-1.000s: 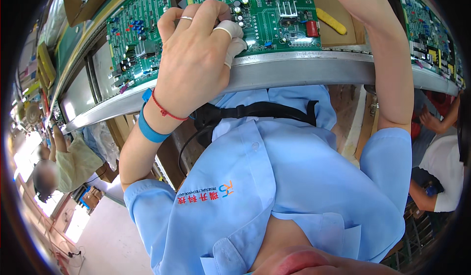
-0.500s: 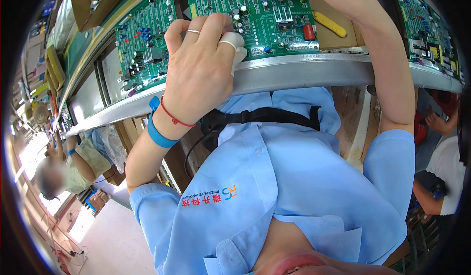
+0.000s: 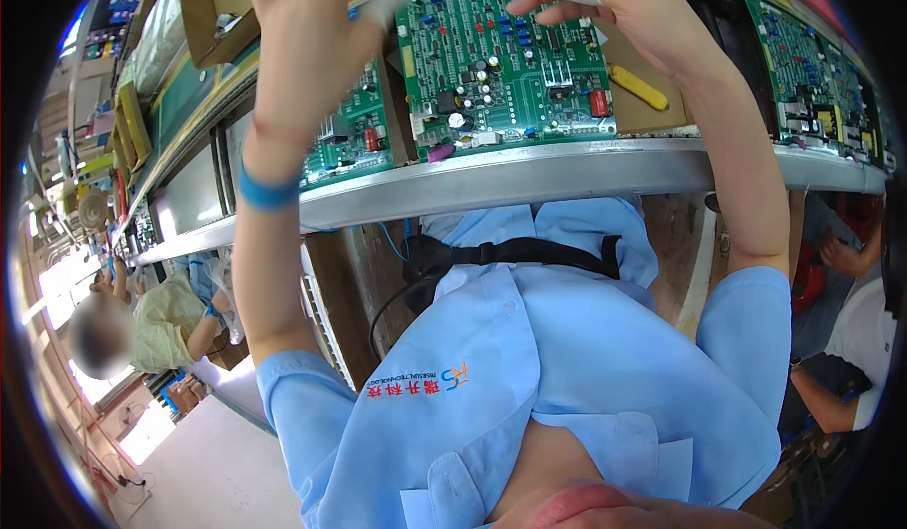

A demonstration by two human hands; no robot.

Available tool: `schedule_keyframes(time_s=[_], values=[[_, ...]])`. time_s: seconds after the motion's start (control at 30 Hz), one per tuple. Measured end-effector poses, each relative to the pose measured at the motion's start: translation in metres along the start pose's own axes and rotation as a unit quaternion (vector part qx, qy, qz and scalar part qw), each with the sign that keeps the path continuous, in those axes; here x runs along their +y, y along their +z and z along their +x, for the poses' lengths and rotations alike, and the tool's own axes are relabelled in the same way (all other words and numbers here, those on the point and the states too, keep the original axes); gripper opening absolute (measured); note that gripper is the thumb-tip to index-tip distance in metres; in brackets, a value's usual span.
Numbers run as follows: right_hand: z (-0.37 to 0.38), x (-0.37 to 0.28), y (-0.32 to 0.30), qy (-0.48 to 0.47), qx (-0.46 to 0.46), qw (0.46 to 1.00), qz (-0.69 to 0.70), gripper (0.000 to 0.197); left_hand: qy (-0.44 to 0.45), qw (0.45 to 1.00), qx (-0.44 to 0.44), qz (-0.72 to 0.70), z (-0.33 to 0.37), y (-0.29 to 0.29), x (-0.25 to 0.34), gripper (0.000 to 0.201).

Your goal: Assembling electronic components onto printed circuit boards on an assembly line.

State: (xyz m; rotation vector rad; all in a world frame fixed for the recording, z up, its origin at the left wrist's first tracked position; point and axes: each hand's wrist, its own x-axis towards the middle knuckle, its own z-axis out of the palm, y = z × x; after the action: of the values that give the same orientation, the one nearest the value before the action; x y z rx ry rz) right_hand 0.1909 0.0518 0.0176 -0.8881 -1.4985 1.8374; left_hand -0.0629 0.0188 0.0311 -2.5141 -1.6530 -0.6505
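My left hand [image 3: 316,47], a blue band at its wrist, is raised over the left green circuit board [image 3: 345,137]; motion smears its fingers, so any hold is unclear. White covers show on some of its fingertips. The middle circuit board [image 3: 501,71] lies flat, carrying a silver heat sink, a red block component, blue parts and round capacitors. Above its far right corner hovers my right hand [image 3: 628,5], fingers stretched apart, one in a white finger cot. A small dark shape touches the picture's top edge by those fingertips; I cannot make it out.
A metal rail [image 3: 567,165] runs along the near side of the boards. To their right lie a yellow tool handle [image 3: 638,87] on cardboard and another circuit board [image 3: 822,94]. A cardboard box [image 3: 213,33] stands at the far left. Other people [image 3: 170,326] sit at both sides.
My left hand has lifted off the middle board's left edge and moved up and left. More of my right hand shows, its fingers spread. The left board sits farther right, close beside the middle one.
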Motion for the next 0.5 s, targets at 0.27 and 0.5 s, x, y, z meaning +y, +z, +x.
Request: schedule_keyframes(time_s=[0.27, 0.5], values=[[0.003, 0.013, -0.013, -0.076, -0.021, 0.996, -0.052, 0.035, 0.012, 0.995, 0.068, -0.078, 0.063, -0.003, -0.025, 0.015], [-0.001, 0.014, -0.006, -0.062, -0.01, 0.996, -0.064, 0.035, -0.063, 0.973, 0.066, 0.212, 0.032, -0.017, -0.097, 0.021]])
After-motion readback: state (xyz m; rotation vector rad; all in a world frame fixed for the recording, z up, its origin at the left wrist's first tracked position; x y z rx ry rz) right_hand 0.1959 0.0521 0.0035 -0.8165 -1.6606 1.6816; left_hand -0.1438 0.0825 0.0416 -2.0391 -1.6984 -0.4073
